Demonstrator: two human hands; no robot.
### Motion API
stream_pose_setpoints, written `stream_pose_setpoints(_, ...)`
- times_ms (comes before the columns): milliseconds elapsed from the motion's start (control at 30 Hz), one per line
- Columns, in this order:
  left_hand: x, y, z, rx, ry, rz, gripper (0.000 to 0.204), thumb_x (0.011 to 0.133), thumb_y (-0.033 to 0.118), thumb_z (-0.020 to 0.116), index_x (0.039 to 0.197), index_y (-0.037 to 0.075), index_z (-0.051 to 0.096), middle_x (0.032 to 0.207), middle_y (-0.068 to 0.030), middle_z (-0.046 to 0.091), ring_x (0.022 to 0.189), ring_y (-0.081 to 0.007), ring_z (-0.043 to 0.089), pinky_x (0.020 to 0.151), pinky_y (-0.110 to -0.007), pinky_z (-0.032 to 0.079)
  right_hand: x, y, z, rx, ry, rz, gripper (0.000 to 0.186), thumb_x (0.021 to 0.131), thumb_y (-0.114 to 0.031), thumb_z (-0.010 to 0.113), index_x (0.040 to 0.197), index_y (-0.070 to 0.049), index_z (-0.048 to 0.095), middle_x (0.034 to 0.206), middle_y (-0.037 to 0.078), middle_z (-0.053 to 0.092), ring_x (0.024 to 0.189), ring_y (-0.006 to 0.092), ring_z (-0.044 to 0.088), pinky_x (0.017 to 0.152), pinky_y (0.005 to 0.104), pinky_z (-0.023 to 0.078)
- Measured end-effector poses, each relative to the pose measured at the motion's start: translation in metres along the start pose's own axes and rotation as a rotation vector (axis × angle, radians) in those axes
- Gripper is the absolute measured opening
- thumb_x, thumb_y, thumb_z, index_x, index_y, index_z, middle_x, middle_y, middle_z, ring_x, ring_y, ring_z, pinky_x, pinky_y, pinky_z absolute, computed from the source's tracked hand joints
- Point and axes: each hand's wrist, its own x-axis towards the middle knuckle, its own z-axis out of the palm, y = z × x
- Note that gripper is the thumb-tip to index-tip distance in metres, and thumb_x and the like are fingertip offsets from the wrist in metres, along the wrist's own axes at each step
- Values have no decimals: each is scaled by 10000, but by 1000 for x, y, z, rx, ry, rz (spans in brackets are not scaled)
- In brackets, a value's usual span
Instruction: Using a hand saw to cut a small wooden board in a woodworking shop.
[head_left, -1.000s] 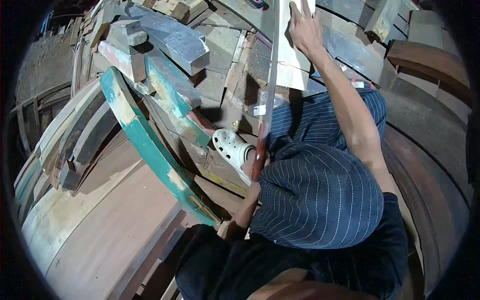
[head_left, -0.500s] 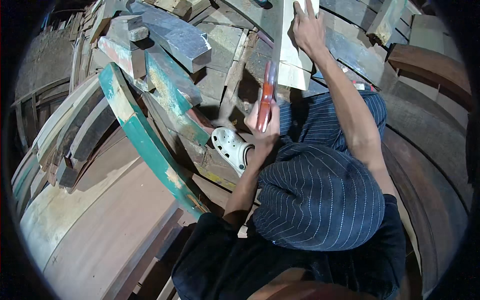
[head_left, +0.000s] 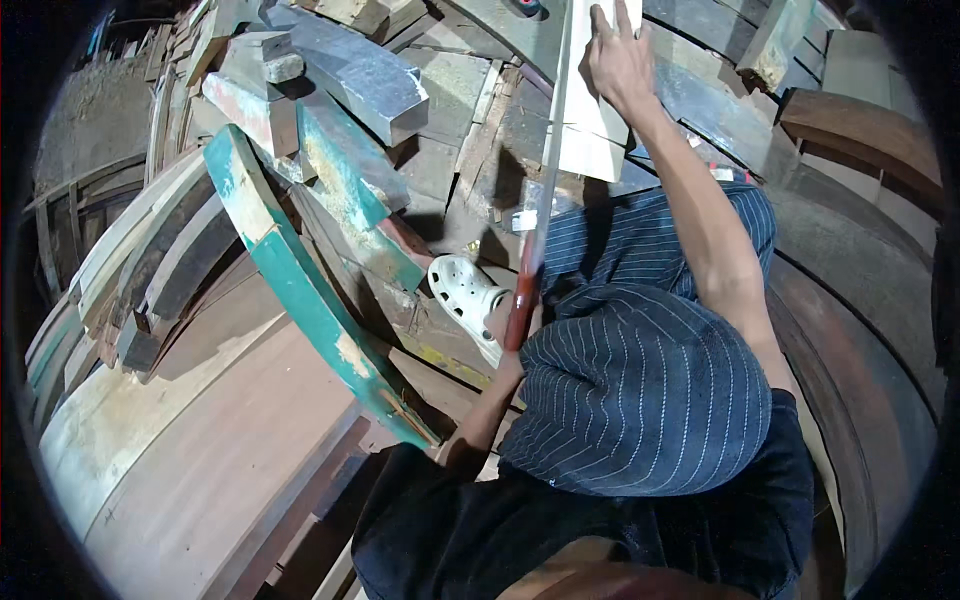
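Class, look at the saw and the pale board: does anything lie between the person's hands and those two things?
Nothing visible does. The right hand lies flat on the pale board, and the saw runs along the board's left edge. The left hand at the saw's red handle is mostly hidden behind the striped knee.

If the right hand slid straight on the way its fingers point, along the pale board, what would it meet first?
The right hand lies flat on the pale board, fingers pointing to the picture's top. Going on, it would stay on that board to the frame's edge; nothing shows in its way, though what lies beyond is out of view.
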Motion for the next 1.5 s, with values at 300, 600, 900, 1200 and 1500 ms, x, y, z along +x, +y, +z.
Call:
stream_pose_setpoints(300,11,16,-5,-92,-75,58,213,883,75,612,1087,15,617,827,-170,592,686,-304,570,594,-352,434,-1,-3,-7,102,-11,30,499,842,-99,468,1332,-18,513,1439,305,370,1231,537,423,1044,558,376)
stream_pose_setpoints(600,-39,6,-22,47,-10,-155,229,875,106,644,1077,0,621,812,-168,608,686,-297,581,606,-350,446,2,2,-4,101,-14,10,499,823,-110,497,1303,25,528,1403,319,408,1266,499,412,1100,558,297)
stream_pose_setpoints(900,31,8,4,120,-65,238,210,830,119,697,991,1,631,680,-158,592,555,-291,568,536,-340,436,1,5,4,168,-33,27,486,865,-113,474,1329,29,496,1424,349,352,1286,521,373,1106,579,273)
stream_pose_setpoints(1200,-59,-17,-26,41,40,-151,153,860,148,680,896,7,634,680,-121,600,583,-215,586,548,-351,454,1,7,6,129,-54,25,497,860,-105,469,1343,16,488,1450,324,331,1295,529,354,1111,586,267)
stream_pose_setpoints(1500,72,26,32,165,52,417,138,845,121,663,761,24,612,608,-105,566,505,-224,569,515,-365,444,0,0,-2,141,-28,71,508,861,-109,491,1365,-40,486,1486,269,316,1235,566,386,1052,581,354)
